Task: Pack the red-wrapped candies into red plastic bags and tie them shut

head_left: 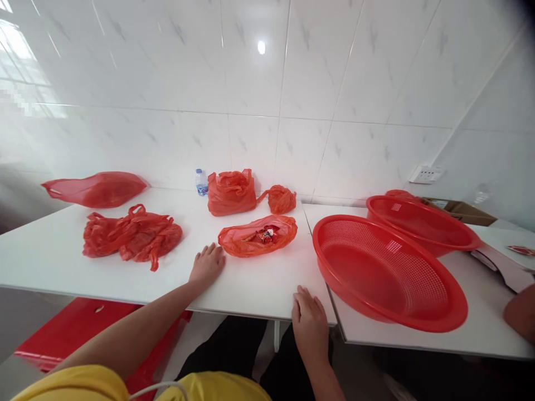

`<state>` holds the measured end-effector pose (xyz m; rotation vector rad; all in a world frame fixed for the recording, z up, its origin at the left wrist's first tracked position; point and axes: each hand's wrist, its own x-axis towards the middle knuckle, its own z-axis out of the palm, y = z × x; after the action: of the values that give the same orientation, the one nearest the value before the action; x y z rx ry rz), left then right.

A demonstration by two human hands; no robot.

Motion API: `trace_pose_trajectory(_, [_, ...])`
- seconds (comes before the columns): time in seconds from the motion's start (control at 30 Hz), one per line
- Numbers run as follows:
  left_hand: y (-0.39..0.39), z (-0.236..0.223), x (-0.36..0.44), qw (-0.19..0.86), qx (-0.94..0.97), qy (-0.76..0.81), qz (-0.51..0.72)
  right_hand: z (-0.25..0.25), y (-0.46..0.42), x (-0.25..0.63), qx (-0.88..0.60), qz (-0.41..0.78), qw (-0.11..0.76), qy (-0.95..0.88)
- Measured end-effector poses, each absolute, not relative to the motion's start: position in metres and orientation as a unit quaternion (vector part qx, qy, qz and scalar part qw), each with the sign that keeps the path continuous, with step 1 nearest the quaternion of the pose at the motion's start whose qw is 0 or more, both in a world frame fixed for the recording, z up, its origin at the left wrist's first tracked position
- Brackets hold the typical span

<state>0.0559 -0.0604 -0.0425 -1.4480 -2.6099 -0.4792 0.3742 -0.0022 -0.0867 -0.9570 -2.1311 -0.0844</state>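
My left hand point(208, 263) lies flat on the white table, palm down, its fingertips close to the left end of an opened red plastic bag point(234, 245). Inside that bag are a few small red-wrapped packets point(267, 234), too small to name exactly. My right hand point(310, 314) rests at the table's front edge with its fingers stretched out and nothing in them. It is nearest to the bag and to a large red plastic colander point(388, 273) on its right.
Crumpled red bags point(131, 236) lie at left, a filled red bag point(98, 189) behind them. Along the wall stand a water bottle point(201, 182), a red bag point(232, 195) and a knotted bag point(282, 199). A second red basin point(422, 223), a cardboard box point(463, 211) and another person's hand point(520, 314) are at right.
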Motion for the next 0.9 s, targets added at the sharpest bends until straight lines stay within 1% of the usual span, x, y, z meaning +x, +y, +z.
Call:
trace_pose_trajectory(0.1, [-0.06,-0.044,0.055,0.051,-0.483,-0.859,-0.161,-0.082,0.002,0.373,-0.39,-0.025,0.392,-0.833])
trace_pose_trajectory(0.3, [-0.061,-0.044,0.057,-0.004,-0.544,-0.821,-0.172,-0.065,0.039,0.366,-0.444,0.061,0.326,-0.832])
trace_pose_trajectory(0.4, [-0.062,-0.047,0.054,-0.029,-0.576,-0.796,-0.184,-0.06,0.06,0.359,-0.474,0.102,0.314,-0.817])
trace_pose_trajectory(0.57, [-0.062,-0.054,0.043,-0.082,-0.575,-0.775,-0.249,-0.053,0.074,0.351,-0.562,0.19,0.365,-0.718])
trace_pose_trajectory(0.77, [-0.063,-0.05,0.037,-0.159,-0.534,-0.748,-0.36,-0.048,0.074,0.347,-0.61,0.233,0.427,-0.625])
trace_pose_trajectory(0.9, [-0.066,-0.037,0.042,-0.172,-0.517,-0.734,-0.406,-0.044,0.073,0.343,-0.623,0.235,0.443,-0.601])
